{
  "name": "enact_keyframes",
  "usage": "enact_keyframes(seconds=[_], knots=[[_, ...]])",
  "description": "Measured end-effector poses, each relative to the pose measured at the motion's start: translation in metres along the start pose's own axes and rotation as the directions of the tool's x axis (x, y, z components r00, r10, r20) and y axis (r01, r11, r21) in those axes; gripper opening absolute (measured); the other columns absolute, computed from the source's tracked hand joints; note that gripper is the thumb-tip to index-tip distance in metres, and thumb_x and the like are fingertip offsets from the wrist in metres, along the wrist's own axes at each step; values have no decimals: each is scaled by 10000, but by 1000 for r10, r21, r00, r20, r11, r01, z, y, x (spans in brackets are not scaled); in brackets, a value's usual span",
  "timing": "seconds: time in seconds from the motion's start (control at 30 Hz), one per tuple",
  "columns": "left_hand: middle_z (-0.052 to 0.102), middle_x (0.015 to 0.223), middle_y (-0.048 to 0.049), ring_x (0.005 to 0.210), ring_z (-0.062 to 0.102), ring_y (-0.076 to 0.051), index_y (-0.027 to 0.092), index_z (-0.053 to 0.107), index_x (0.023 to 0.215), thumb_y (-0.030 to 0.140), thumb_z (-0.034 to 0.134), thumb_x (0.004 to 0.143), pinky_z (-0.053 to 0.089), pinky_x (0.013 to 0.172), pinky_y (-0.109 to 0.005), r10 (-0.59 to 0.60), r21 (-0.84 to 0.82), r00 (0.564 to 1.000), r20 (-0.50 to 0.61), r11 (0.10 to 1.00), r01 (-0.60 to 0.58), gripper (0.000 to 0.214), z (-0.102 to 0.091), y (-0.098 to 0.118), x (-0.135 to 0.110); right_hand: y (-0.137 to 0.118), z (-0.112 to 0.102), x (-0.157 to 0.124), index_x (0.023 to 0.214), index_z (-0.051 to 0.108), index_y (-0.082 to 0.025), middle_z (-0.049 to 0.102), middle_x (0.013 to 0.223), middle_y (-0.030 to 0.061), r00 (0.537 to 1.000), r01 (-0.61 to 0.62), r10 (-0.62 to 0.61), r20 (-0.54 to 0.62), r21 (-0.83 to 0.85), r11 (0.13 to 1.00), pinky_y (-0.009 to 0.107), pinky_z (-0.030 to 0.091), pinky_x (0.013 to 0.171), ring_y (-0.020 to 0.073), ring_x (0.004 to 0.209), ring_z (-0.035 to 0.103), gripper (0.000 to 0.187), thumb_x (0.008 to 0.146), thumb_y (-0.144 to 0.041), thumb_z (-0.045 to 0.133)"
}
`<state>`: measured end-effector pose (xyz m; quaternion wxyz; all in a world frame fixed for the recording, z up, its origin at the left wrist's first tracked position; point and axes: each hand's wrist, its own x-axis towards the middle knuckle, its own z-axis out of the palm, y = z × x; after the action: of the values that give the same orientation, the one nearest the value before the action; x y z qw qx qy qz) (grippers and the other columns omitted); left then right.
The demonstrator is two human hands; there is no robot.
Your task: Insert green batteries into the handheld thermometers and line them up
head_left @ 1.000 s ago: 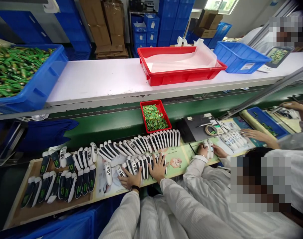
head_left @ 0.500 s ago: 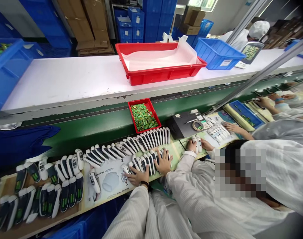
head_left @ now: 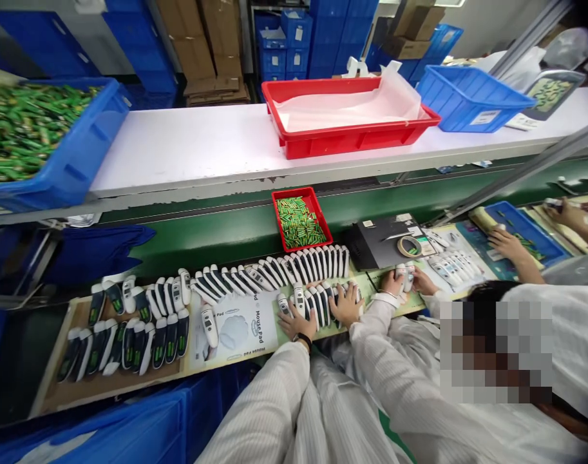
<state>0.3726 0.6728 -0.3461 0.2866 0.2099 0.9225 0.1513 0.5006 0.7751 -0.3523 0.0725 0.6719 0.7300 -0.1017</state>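
My left hand (head_left: 295, 321) and my right hand (head_left: 346, 305) bracket a short row of white-and-dark handheld devices (head_left: 317, 301) standing on edge on the work board. Both hands have their fingers spread against the ends of that row. Behind it runs a longer row of the same devices (head_left: 269, 272). One device (head_left: 209, 325) lies alone on a white mouse pad (head_left: 243, 328) to the left of my hands. A small red tray of green batteries (head_left: 301, 222) sits just beyond on the green belt.
More devices (head_left: 129, 328) stand at the board's left end. A co-worker's hands (head_left: 409, 281) hold devices to my right, near a tape roll (head_left: 409, 246). The white shelf above carries a blue bin of batteries (head_left: 81, 154), a red tray (head_left: 351, 138) and a blue crate (head_left: 472, 96).
Both my hands have slid the short row of devices to the right along the board, uncovering more of the mouse pad. The camera has swung back to the left.
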Motion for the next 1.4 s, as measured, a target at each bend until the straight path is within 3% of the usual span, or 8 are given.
enact_keyframes(seconds=[0.23, 0.43, 0.57, 0.63, 0.8, 1.07, 1.23, 1.4], knots=[[186, 1617, -262, 1486, 220, -436, 141, 325, 1528, 533, 547, 855, 229, 1173, -631, 247, -18, 969, 15, 969, -246, 810, -21, -39, 13, -27, -7, -24, 1580, 192, -128, 19, 1633, 265, 989, -42, 53, -136, 84, 996, 662, 5, 1140, 422, 1511, 37, 715, 968, -482, 300], [268, 1609, -189, 1482, 293, -326, 194, 330, 1532, 492, 517, 895, 306, 1190, -486, 394, -29, 919, -16, 918, -394, 728, -45, -66, 18, -72, -12, -82, 1595, 169, -175, 9, 1658, 194, 968, 233, -229, -106, 26, 972, 632, 75, 1164, 398, 1525, -26, 739, 945, -446, 392], [154, 1631, -214, 1506, 203, -343, 122, 302, 1520, 456, 436, 938, 243, 1215, -490, 147, -28, 952, -270, 987, -161, 684, -97, -93, 54, -98, 4, -114, 1590, 208, -294, 36, 1674, 111, 919, 390, -390, -60, -11, 921, 628, 79, 1173, 385, 1529, -53, 708, 936, -440, 435], [112, 1631, -230, 1506, 147, -391, 111, 229, 1534, 468, 441, 939, 210, 1208, -552, -97, -74, 912, -398, 995, 74, 726, -134, -113, 80, -107, 13, -119, 1583, 228, -318, 47, 1676, 95, 903, 426, -427, -42, -29, 904, 622, 63, 1180, 372, 1532, -44, 695, 932, -406, 454], [210, 1592, -257, 1473, 202, -432, 30, 255, 1491, 440, 433, 954, 253, 1187, -540, -225, -125, 902, -369, 973, 192, 699, -192, -164, 127, -119, 27, -108, 1596, 191, -205, 87, 1667, 134, 830, 557, -556, 30, -62, 828, 572, 49, 1210, 307, 1543, -3, 694, 935, -213, 401], [326, 1586, -168, 1468, 306, -303, 54, 320, 1486, 276, 471, 906, 281, 1217, -386, -27, -148, 960, -280, 989, -15, 639, -137, -156, 98, -109, 30, -84, 1565, 302, -186, 94, 1666, 125, 609, 793, -790, 75, -75, 604, 520, 117, 1229, 288, 1543, 44, 669, 908, -92, 383], [327, 1592, -144, 1474, 310, -275, 134, 465, 1413, 308, 509, 895, 307, 1205, -404, 26, -161, 944, -330, 983, -84, 548, -92, -126, 52, -106, 28, -81, 1584, 243, -202, 120, 1659, 137, 597, 800, -800, 59, -106, 590, 555, 96, 1223, 309, 1539, 78, 669, 938, -213, 420], [280, 1602, -191, 1460, 294, -389, 167, 390, 1481, 330, 474, 912, 266, 1171, -612, -14, -179, 926, -377, 982, -57, 598, -97, -131, 55, -111, 32, -85, 1597, 181, -222, 79, 1670, 100, 633, 771, -772, 54, -131, 623, 585, 80, 1215, 350, 1535, 47, 761, 892, -211, 467]])
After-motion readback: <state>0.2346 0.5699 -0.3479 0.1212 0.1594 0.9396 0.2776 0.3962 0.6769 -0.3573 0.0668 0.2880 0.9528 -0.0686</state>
